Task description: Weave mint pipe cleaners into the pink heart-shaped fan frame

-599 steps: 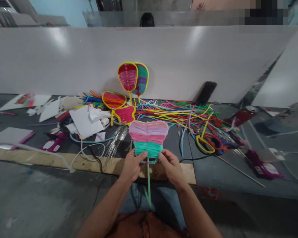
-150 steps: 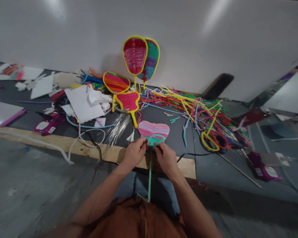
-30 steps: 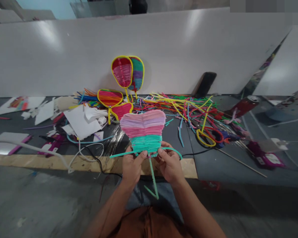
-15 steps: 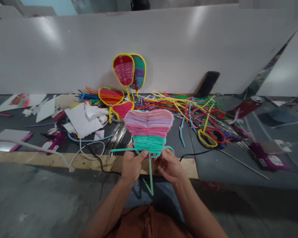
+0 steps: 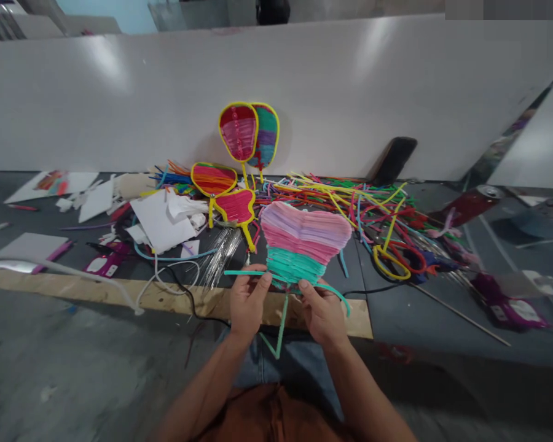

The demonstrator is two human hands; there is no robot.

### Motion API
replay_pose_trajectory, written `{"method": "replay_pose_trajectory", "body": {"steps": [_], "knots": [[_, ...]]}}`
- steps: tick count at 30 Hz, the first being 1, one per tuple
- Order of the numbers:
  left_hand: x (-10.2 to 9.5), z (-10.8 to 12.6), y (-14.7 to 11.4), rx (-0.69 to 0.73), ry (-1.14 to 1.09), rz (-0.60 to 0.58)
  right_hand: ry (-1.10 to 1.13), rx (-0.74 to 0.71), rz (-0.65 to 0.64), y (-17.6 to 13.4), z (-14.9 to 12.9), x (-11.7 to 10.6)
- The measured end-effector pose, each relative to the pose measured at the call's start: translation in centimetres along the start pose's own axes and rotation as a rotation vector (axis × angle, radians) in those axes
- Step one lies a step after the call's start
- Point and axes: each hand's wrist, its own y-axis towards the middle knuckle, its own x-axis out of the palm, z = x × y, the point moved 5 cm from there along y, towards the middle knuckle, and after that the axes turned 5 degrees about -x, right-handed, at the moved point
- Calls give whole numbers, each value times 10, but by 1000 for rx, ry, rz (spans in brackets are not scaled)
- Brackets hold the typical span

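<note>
Between my hands is a heart-shaped fan made of pipe cleaners (image 5: 304, 236), banded pink, lilac, deep pink and teal. My left hand (image 5: 249, 301) pinches its lower left edge, thumb on top. My right hand (image 5: 322, 307) grips the lower right edge the same way. A teal pipe cleaner runs across the bottom of the fan, one end (image 5: 237, 272) sticking out to the left and the other (image 5: 338, 293) curving down past my right hand. Below hangs a bent green pipe-cleaner stem (image 5: 282, 325). My fingers under the fan are mostly hidden.
Two yellow-rimmed fans (image 5: 238, 132) lean on the white partition (image 5: 166, 92), with more lying below. Loose pipe cleaners (image 5: 317, 190) heap along the back. Paper sheets (image 5: 161, 221) lie left; yellow-handled scissors (image 5: 391, 263), a phone (image 5: 394, 161), a can (image 5: 472, 204) and a purple device (image 5: 507, 304) are right.
The fan has shifted right in view and tilted, its right side lower. The teal strand's right end, looped by my right hand before, now extends out and droops downward.
</note>
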Motion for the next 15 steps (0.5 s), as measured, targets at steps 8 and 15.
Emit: {"method": "replay_pose_trajectory", "body": {"steps": [8,15], "knots": [[-6,3,4,-41,-81,45,47,66,29,-1,4,-5],[3,5,2,-320,-360,-24,138,185,42,-3,8,-9]]}}
